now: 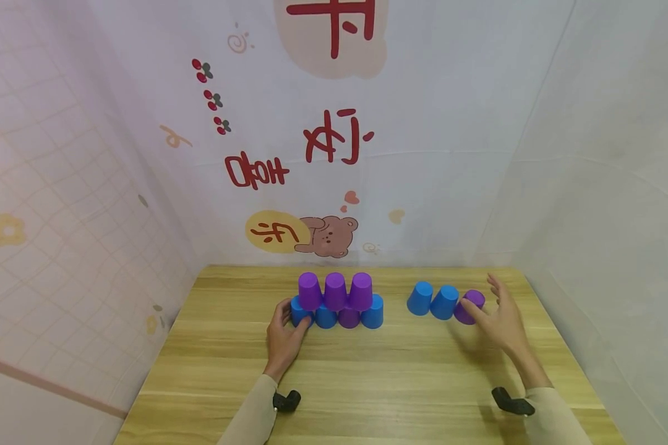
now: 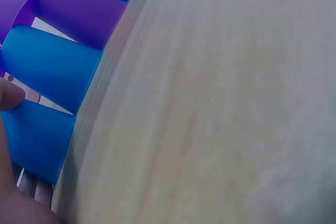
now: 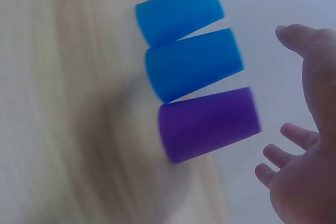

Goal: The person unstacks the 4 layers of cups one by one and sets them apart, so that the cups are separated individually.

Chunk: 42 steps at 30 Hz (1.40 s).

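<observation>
My left hand (image 1: 285, 341) grips the leftmost blue cup (image 2: 42, 137), thumb on its near side and fingers round its outer side. That cup begins a bottom row of upside-down cups, with another blue cup (image 1: 326, 316), a purple cup (image 1: 349, 317) and a last blue cup (image 1: 373, 312). Three purple cups (image 1: 335, 292) stand upside down on top of this row. At the right, my right hand (image 1: 503, 324) is spread beside an upside-down purple cup (image 3: 210, 124); the right wrist view shows a gap between them. Two blue cups (image 3: 194, 65) adjoin this purple cup on its left.
The wooden table (image 1: 423, 377) meets a white printed cloth (image 1: 434, 204) at its back edge, and more cloth hangs at both sides. A stretch of tabletop separates the stacked cups from the right-hand row. Black wrist mounts (image 1: 513, 403) sit on both sleeves.
</observation>
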Each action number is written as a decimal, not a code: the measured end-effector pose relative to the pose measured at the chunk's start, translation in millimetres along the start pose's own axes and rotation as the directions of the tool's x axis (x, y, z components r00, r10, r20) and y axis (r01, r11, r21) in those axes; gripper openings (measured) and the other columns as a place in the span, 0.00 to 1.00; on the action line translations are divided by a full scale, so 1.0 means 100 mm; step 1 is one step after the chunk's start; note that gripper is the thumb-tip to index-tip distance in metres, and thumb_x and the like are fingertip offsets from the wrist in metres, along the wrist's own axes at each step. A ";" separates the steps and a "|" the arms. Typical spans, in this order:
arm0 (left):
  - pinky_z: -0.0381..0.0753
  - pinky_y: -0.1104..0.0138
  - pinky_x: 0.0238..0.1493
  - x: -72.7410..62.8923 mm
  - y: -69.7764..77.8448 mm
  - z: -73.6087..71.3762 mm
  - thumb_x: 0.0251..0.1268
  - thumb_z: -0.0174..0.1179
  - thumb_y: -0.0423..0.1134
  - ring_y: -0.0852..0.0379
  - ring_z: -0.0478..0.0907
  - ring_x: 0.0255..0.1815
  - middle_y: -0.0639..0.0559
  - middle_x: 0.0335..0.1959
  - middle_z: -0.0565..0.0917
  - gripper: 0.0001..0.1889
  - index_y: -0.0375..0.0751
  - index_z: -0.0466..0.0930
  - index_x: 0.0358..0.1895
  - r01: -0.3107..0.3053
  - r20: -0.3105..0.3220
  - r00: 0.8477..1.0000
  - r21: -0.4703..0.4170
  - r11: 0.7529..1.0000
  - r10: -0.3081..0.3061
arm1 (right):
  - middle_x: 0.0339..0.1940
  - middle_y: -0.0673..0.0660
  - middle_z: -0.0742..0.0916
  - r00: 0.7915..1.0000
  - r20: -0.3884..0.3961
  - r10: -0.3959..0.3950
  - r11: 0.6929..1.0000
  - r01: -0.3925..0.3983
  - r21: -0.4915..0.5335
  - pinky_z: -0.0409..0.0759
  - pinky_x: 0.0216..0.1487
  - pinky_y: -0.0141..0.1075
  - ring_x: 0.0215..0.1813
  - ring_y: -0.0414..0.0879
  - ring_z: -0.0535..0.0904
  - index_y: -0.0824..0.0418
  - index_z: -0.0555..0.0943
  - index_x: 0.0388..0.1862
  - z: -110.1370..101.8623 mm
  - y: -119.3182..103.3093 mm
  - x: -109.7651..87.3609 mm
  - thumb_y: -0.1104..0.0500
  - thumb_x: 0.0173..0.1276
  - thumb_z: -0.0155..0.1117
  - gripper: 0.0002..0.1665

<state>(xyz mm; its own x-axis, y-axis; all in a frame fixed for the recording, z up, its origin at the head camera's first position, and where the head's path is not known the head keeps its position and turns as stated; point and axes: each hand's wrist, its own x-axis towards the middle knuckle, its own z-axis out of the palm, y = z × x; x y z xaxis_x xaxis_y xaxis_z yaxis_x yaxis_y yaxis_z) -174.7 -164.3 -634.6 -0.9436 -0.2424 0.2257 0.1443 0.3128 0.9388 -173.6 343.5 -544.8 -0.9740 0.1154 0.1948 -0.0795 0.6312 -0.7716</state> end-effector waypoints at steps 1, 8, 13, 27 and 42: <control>0.82 0.42 0.82 0.00 0.00 0.00 0.70 0.77 0.35 0.40 0.83 0.76 0.40 0.72 0.86 0.32 0.43 0.78 0.76 0.000 0.000 1.000 0.000 1.000 0.000 | 0.92 0.74 0.65 1.000 -0.006 -0.006 1.000 0.006 -0.007 0.65 0.82 0.81 0.88 0.82 0.61 0.61 0.51 0.96 -0.01 -0.03 0.00 0.45 0.76 0.79 0.64; 0.82 0.41 0.82 0.00 -0.01 0.01 0.71 0.76 0.35 0.39 0.83 0.76 0.40 0.72 0.86 0.32 0.43 0.78 0.76 -0.002 -0.001 1.000 0.000 1.000 0.002 | 0.93 0.70 0.64 0.999 -0.020 -0.046 0.999 0.046 -0.011 0.63 0.81 0.84 0.90 0.80 0.60 0.54 0.50 0.97 -0.07 -0.26 0.02 0.44 0.77 0.79 0.63; 0.82 0.41 0.82 0.00 0.01 0.00 0.70 0.77 0.35 0.39 0.84 0.76 0.40 0.71 0.86 0.32 0.43 0.79 0.75 -0.003 -0.002 1.000 -0.005 1.000 0.003 | 0.91 0.72 0.68 0.994 -0.033 -0.103 0.994 0.103 0.020 0.64 0.81 0.83 0.88 0.81 0.63 0.55 0.54 0.96 -0.04 -0.46 0.01 0.49 0.75 0.80 0.61; 0.83 0.40 0.80 0.01 -0.01 0.00 0.70 0.77 0.34 0.39 0.85 0.74 0.40 0.70 0.87 0.31 0.42 0.79 0.75 -0.028 -0.011 1.000 -0.001 1.000 0.028 | 0.88 0.71 0.73 0.973 -0.009 -0.232 0.970 0.232 0.077 0.69 0.76 0.84 0.87 0.78 0.66 0.54 0.62 0.93 0.28 -0.89 0.02 0.57 0.71 0.83 0.58; 0.83 0.40 0.81 0.01 -0.03 0.01 0.70 0.77 0.34 0.38 0.84 0.74 0.40 0.70 0.87 0.31 0.42 0.78 0.75 -0.029 -0.006 1.000 0.001 1.000 0.029 | 0.90 0.65 0.72 0.949 0.065 -0.308 0.943 0.295 0.156 0.66 0.89 0.69 0.89 0.69 0.67 0.52 0.62 0.93 0.74 -1.21 0.07 0.54 0.73 0.82 0.56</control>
<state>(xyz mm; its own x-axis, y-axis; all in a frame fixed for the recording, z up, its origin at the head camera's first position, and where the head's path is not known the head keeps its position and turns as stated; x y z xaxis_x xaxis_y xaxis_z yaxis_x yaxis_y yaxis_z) -175.8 -164.8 -637.4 -0.9373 -0.2387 0.2542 0.1710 0.3206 0.9317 -186.4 211.0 -495.5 -0.9137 -0.1345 0.3834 -0.3957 0.5091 -0.7643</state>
